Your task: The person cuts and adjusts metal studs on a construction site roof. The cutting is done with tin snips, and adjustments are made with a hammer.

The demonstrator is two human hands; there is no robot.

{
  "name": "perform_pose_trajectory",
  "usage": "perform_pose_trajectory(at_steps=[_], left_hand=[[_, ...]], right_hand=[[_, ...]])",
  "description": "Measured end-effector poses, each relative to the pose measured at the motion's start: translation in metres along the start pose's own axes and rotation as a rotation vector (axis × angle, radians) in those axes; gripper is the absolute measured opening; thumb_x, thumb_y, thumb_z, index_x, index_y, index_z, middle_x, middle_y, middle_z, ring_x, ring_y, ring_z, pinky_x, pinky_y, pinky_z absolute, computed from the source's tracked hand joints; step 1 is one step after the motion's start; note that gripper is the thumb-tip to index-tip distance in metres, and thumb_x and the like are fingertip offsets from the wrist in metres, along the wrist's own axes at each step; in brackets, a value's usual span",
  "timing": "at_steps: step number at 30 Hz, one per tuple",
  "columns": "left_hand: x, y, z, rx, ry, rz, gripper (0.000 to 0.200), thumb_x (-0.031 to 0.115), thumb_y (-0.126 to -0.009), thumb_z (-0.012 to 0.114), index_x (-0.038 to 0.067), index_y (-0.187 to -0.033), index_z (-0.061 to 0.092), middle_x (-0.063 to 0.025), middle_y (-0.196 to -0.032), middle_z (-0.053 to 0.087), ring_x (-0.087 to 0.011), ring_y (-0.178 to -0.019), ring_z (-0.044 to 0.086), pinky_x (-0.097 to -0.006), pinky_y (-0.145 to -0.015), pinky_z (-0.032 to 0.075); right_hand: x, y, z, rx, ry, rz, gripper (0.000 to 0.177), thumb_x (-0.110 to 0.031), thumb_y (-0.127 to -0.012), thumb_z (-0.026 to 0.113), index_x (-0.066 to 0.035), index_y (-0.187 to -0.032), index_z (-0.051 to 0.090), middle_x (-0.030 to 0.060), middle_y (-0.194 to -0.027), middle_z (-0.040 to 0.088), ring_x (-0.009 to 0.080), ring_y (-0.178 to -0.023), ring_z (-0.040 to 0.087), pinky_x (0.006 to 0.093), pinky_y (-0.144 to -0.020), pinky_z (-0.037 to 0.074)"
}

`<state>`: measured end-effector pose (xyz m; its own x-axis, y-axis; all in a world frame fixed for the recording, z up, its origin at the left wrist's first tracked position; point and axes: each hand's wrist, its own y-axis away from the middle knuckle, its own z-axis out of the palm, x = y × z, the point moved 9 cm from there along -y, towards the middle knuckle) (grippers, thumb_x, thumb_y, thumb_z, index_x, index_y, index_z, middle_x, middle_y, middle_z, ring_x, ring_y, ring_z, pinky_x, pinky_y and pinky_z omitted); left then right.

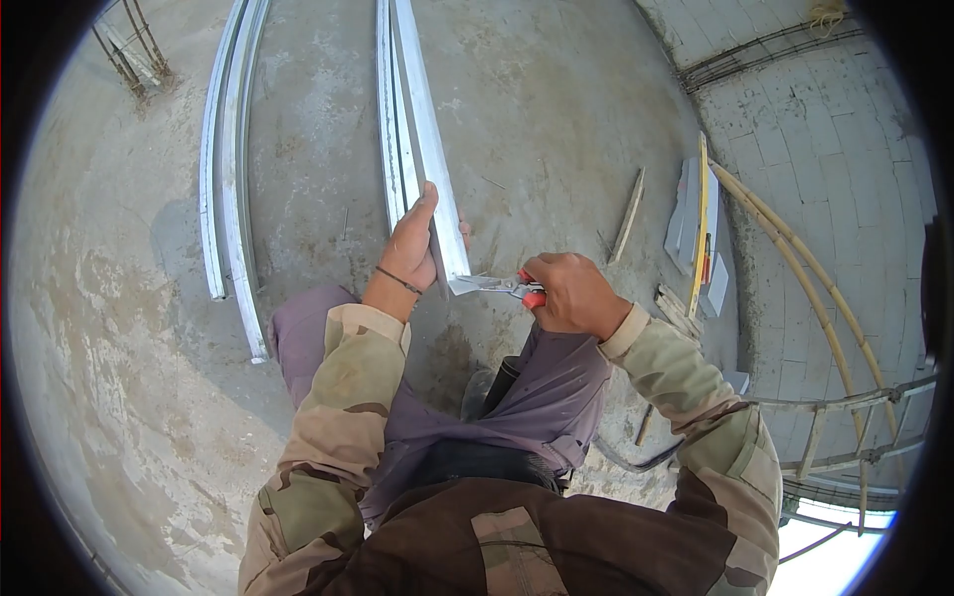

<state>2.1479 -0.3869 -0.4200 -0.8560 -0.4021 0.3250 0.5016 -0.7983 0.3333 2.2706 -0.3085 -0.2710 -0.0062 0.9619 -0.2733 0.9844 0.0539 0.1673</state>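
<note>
A long, shiny metal channel (430, 149) runs away from me, its near end raised in front of my knees. My left hand (412, 243) is wrapped round it close to that end, thumb on the left side and fingertips showing on the right. In my right hand (574, 291) are tin snips (505, 286) with red handles, gripped closed around them. Their blades reach left and meet the channel's end; how deep they sit on the metal I cannot make out. Directly left of the held piece, another metal channel (390, 129) lies on the floor.
More metal channels (237, 169) lie on the concrete floor (129, 328) to the left. At right are a yellow spirit level (702, 219), grey blocks (684, 214), a wood strip (627, 217) and bamboo poles (795, 248) against a block wall (815, 149). Rebar (129, 60) sticks up at far left.
</note>
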Motion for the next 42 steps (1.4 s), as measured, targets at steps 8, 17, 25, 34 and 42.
perform_pose_trajectory(at_steps=[8, 17, 25, 34, 42], left_hand=[[0.000, 0.003, 0.004, 0.052, -0.042, 0.025, 0.052, 0.053, -0.100, 0.057, 0.005, -0.118, 0.049, -0.0097, -0.091, 0.054, -0.0208, -0.080, 0.056, -0.0376, -0.069, 0.052], [0.005, 0.008, 0.000, 0.007, 0.037, -0.005, 0.050, 0.051, -0.100, 0.060, 0.006, -0.118, 0.054, -0.0093, -0.099, 0.056, -0.0223, -0.088, 0.059, -0.0419, -0.079, 0.055], [0.061, 0.038, 0.111, 0.001, -0.070, -0.015, 0.045, 0.036, -0.098, 0.067, 0.005, -0.125, 0.050, -0.0140, -0.107, 0.059, -0.0325, -0.106, 0.063, -0.0534, -0.101, 0.053], [0.090, 0.005, 0.242, 0.128, -0.565, 0.268, 0.050, 0.049, -0.094, 0.063, 0.002, -0.108, 0.051, -0.0117, -0.077, 0.058, -0.0263, -0.066, 0.065, -0.0394, -0.060, 0.057], [0.070, -0.020, 0.232, 0.136, -0.670, 0.294, 0.066, 0.049, -0.095, 0.055, -0.004, -0.134, 0.045, -0.0207, -0.102, 0.056, -0.0336, -0.075, 0.067, -0.0436, -0.065, 0.057]], right_hand=[[0.051, -0.080, 0.034, -0.980, -0.322, 0.126, 0.017, -0.003, -0.060, 0.066, 0.003, -0.076, 0.067, 0.0073, -0.062, 0.059, 0.0201, -0.054, 0.055, 0.0351, -0.051, 0.040], [0.045, -0.056, 0.035, -0.963, -0.475, -0.001, 0.028, -0.004, -0.065, 0.067, 0.001, -0.092, 0.068, 0.0046, -0.077, 0.063, 0.0153, -0.072, 0.058, 0.0314, -0.067, 0.048], [0.007, 0.071, -0.035, -0.063, -1.289, 0.102, 0.027, -0.015, -0.089, 0.075, 0.001, -0.108, 0.064, 0.0038, -0.090, 0.067, 0.0147, -0.080, 0.063, 0.0308, -0.077, 0.052], [-0.074, 0.158, -0.208, 1.147, -0.233, -0.223, 0.050, -0.039, -0.086, 0.080, 0.004, -0.107, 0.064, 0.0108, -0.070, 0.062, 0.0255, -0.054, 0.061, 0.0304, -0.053, 0.050], [-0.019, 0.111, -0.136, 0.621, -0.209, 0.209, 0.046, -0.038, -0.090, 0.076, 0.004, -0.102, 0.063, 0.0144, -0.069, 0.062, 0.0324, -0.053, 0.060, 0.0377, -0.050, 0.046]])
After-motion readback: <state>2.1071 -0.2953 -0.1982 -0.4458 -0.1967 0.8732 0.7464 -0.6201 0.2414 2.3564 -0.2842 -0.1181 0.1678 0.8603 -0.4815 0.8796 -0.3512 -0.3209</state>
